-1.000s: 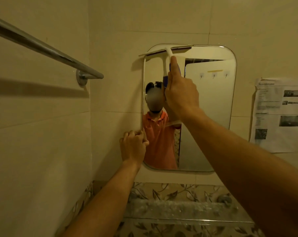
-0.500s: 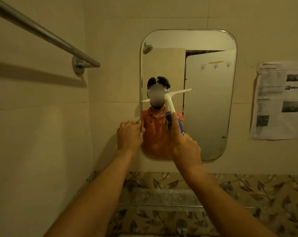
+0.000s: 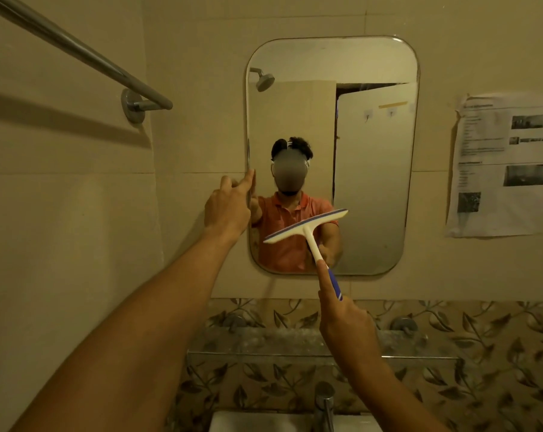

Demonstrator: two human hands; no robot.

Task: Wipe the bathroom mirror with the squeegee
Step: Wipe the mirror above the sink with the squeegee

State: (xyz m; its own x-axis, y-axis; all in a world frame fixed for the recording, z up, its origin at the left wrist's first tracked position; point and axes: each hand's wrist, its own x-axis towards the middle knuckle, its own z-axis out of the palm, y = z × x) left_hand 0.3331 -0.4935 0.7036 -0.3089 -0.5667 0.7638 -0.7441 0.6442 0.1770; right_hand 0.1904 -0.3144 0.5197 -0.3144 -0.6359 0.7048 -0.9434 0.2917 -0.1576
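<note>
Two hands, one squeegee, one mirror.

1. the left arm stretches forward and up. the left hand shows its back, with one digit straight against the mirror edge and the others curled. whether it grips is unclear.
2. the right arm reaches forward, lower. the right hand grips the squeegee handle, index finger straight along it.
</note>
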